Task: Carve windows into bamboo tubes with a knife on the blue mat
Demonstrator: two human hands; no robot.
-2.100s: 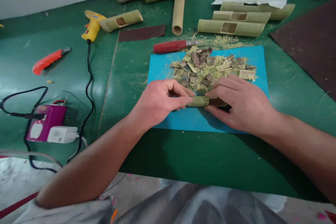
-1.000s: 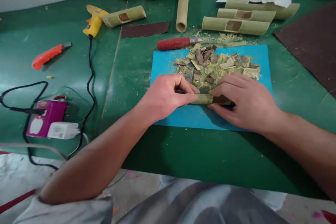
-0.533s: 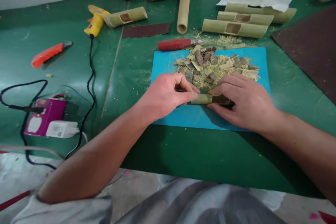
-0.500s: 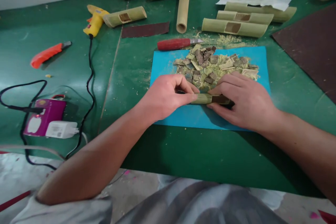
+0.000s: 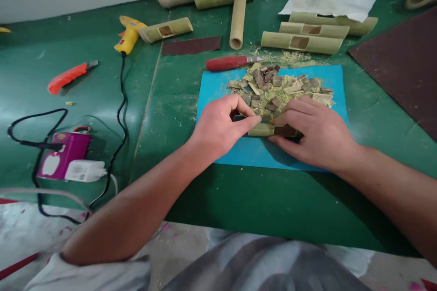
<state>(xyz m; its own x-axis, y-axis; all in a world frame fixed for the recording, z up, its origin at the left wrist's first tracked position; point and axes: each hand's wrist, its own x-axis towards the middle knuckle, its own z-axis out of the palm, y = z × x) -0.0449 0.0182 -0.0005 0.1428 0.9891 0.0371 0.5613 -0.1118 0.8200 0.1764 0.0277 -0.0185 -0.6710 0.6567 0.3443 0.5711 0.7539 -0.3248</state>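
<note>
A short split bamboo tube with a rectangular window cut in it lies crosswise above a blue sheet. Fingers and thumb of my right hand close around its right part, beside the dark window. My left hand pinches at the tube's upper left edge, thumb and forefinger together. A small dark piece shows under the left fingers; its kind is unclear. Just beyond both hands is a heap of bamboo shavings and small worn brown and tan pieces.
A red-handled knife lies behind the sheet. Windowed bamboo tubes stand farther back. A brown strip, yellow glue gun, orange cutter and purple power block with cords are leftward. A large brown sheet lies right.
My left thumb and fingertips have lifted and shifted slightly right along the tube's upper edge, uncovering more of its left part. My right hand keeps its hold. The view has shifted slightly.
</note>
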